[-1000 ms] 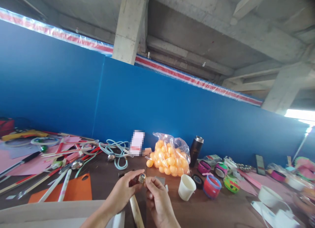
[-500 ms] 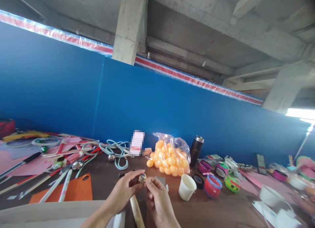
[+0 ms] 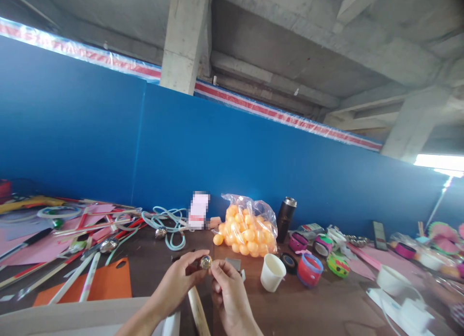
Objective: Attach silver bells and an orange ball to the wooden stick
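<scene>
Between the thumb and fingers of my left hand (image 3: 177,281) is a small shiny metal ball (image 3: 206,262), silver with a golden glint. My right hand (image 3: 232,287) is closed in a pinch against the ball's right side. Whatever its fingertips hold there is too small to make out. Under my hands lies a wooden handle (image 3: 198,312), its upper end hidden by my left hand. A small grey flat piece (image 3: 235,263) lies just behind my right hand. To the right stands a white paper cup (image 3: 273,273).
A clear bag of orange balls (image 3: 248,232) sits ahead, beside a black thermos (image 3: 286,220). Rods, pink paper and an orange sheet (image 3: 112,280) crowd the left. A white bin (image 3: 108,304) is at front left. Tape rolls and a white power strip (image 3: 389,309) lie right.
The view has shifted slightly, so the table's things sit a little further left. Both hands keep the same hold at the metal ball.
</scene>
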`<state>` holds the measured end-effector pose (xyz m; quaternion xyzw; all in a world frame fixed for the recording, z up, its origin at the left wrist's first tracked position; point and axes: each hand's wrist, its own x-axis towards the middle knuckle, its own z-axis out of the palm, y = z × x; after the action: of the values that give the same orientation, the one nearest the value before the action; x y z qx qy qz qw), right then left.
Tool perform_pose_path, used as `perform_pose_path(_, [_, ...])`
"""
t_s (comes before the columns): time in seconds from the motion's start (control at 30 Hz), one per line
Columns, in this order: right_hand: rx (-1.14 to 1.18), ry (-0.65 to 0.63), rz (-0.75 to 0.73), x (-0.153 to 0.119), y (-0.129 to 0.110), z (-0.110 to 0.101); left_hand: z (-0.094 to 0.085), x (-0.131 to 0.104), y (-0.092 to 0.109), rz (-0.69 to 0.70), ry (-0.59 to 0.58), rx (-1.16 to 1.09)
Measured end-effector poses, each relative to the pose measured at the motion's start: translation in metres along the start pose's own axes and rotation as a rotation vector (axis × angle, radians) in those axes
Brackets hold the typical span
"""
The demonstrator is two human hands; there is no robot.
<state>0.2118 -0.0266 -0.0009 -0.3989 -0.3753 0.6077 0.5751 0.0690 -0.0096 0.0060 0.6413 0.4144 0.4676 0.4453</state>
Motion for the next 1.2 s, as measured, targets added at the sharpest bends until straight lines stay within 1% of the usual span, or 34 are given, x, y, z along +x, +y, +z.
perform_pose_path(0.13, [-0.017,0.000,0.001,0.0011,0.0005,0.0001,0.0010,0.0005,-0.0027,-0.003,0.018,-0.006])
perform_pose_path(0.3, [-0.033,-0.002,0.001,-0.0004,0.0006,-0.0001,0.0019,0.0018,-0.0065,0.002,0.008,-0.030])
perform_pose_path(0.63, [-0.042,0.015,-0.039,0.0013,0.0017,-0.0005,0.0034,0.0001,-0.0036,-0.013,0.001,-0.037])
perform_pose_path(1.2, [-0.009,0.007,-0.065,0.0005,0.0054,0.0019,0.0026,0.0002,-0.0096,0.023,-0.005,0.013])
